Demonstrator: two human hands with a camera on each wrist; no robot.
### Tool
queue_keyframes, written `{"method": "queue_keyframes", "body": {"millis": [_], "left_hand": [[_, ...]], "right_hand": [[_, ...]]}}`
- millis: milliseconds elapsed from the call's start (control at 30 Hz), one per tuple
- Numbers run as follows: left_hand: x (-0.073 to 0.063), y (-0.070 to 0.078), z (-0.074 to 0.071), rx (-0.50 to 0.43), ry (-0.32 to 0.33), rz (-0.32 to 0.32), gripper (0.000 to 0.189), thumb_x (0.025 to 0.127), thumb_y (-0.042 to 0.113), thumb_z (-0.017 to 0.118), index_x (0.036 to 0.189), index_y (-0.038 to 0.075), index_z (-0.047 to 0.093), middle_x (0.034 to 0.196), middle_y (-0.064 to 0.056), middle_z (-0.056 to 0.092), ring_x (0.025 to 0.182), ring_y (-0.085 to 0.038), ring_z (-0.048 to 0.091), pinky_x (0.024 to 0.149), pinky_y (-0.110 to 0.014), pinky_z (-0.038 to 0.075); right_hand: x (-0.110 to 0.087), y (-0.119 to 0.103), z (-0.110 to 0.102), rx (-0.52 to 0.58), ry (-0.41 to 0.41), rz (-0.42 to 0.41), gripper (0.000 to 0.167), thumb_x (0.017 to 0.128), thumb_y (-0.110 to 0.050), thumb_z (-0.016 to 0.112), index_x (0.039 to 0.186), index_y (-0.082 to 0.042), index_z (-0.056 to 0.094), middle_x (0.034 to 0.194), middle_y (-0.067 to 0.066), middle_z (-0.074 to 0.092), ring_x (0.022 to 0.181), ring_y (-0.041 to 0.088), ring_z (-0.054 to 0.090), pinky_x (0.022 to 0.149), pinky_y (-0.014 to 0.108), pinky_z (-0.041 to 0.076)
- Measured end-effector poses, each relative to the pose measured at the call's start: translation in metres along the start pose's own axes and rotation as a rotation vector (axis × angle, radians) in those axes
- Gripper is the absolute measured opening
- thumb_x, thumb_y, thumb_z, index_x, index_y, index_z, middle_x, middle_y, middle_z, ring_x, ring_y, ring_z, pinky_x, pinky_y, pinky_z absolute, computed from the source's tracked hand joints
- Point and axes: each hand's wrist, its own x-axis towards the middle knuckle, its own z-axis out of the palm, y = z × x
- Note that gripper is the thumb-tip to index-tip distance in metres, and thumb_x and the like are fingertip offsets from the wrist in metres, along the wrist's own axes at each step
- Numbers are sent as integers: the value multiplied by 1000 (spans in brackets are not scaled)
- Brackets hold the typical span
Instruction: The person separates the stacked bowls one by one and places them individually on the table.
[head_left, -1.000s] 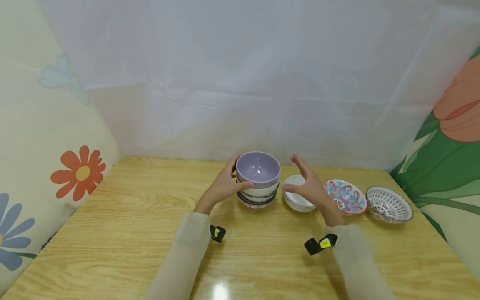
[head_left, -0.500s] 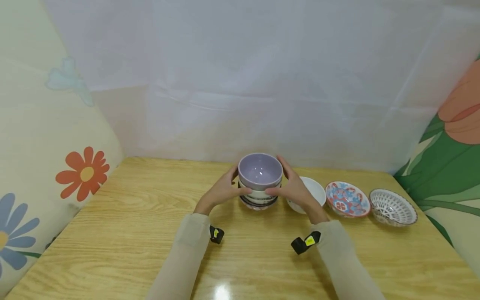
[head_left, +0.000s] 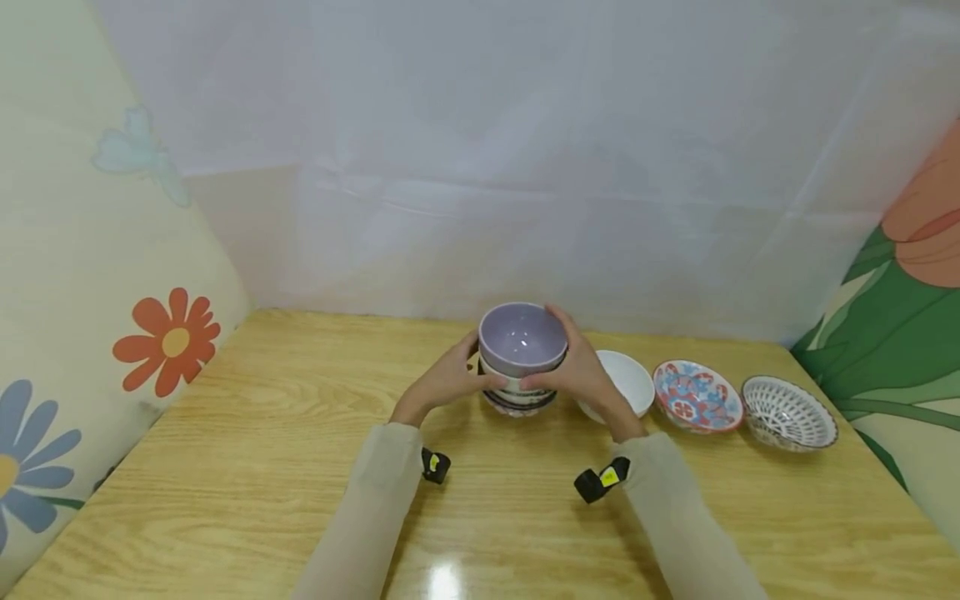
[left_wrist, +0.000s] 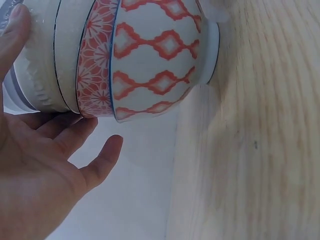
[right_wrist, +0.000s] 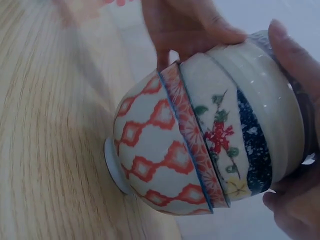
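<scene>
In the head view a stack of nested bowls stands at the back of the wooden table, a purple bowl uppermost. My left hand grips the stack's left side, thumb in front and fingers behind. From the right, my right hand holds it the same way. The right wrist view shows a flower-painted bowl nested in a red-patterned bowl, which is lowest. In the left wrist view that lowest bowl's foot is right at the tabletop, and the little finger sticks out away from the stack.
Right of the stack, a white bowl is partly hidden behind my right hand. Farther right are a red and blue patterned bowl and a bowl with a dark lattice pattern. A pale curtain hangs behind the table.
My right hand has moved left from in front of the white bowl and taken hold of the stack's right side. My left hand keeps its grip on the left side.
</scene>
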Motion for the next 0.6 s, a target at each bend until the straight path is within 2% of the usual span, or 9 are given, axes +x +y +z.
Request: {"method": "queue_keyframes", "body": {"millis": [133, 300, 433, 600], "left_hand": [[-1, 1, -1, -3, -3, 1, 93, 84, 27, 73, 154, 14, 13, 158, -12, 20, 145, -36, 18, 111, -59, 27], [0, 1, -2, -6, -3, 17, 93, 84, 27, 74, 154, 13, 15, 158, -12, 21, 145, -36, 19, 111, -59, 27], [-1, 1, -1, -2, 2, 8, 94, 82, 28, 75, 153, 12, 16, 158, -12, 21, 145, -35, 20, 112, -57, 27], [-2, 2, -1, 8, 4, -12, 96, 81, 33, 75, 153, 12, 16, 158, -12, 21, 145, -35, 20, 112, -58, 27]], "right_hand": [[0, -2, 3, -18, 22, -4, 121, 54, -27, 94, 152, -13, 24, 144, 21, 41, 127, 40, 45, 106, 53, 38], [0, 1, 7, -34, 63, -10, 117, 58, -20, 93, 152, -13, 24, 144, 20, 42, 127, 38, 46, 105, 51, 40], [0, 5, 10, 3, 85, -32, 112, 61, -10, 89, 151, -10, 24, 145, 20, 41, 128, 38, 46, 106, 51, 40], [0, 7, 11, 13, 97, -48, 108, 63, -8, 88, 151, -9, 26, 146, 21, 40, 128, 40, 45, 107, 52, 38]]}}
